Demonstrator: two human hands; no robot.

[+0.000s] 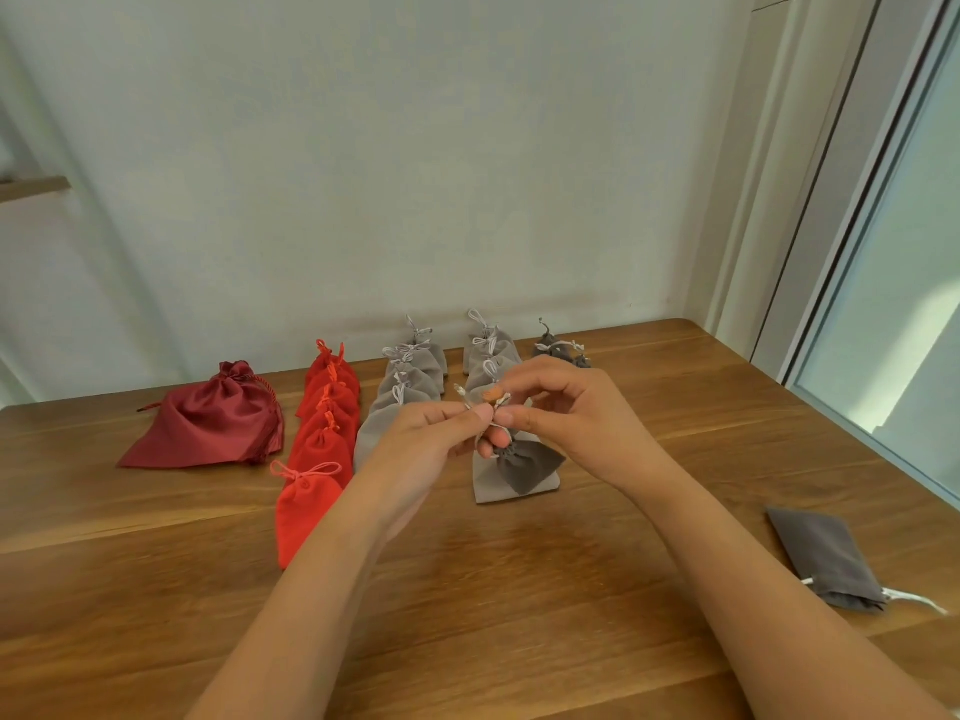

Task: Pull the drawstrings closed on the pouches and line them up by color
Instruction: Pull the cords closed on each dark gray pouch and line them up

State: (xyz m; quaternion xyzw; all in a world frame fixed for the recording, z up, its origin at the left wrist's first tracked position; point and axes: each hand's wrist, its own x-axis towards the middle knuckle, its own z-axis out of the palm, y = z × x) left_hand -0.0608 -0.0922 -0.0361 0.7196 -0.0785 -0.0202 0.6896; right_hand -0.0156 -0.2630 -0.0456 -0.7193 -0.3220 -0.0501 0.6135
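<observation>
A dark grey pouch (527, 466) hangs below my hands, its neck gathered tight, above the table's middle. My left hand (421, 439) pinches one pale drawstring end and my right hand (566, 407) pinches the other. Behind them lie rows of closed pouches: a red row (317, 449), a light grey row (400, 392), a second light grey row (491, 350) and dark grey pouches (558, 348) at the back. One large dark red satin pouch (218, 418) lies on the left. A flat light grey pouch (488, 483) lies under the held one.
A flat dark grey pouch (826, 558) with loose white strings lies near the right edge of the wooden table (519, 589). A pale wall stands right behind the table; a window frame (852, 252) runs along the right.
</observation>
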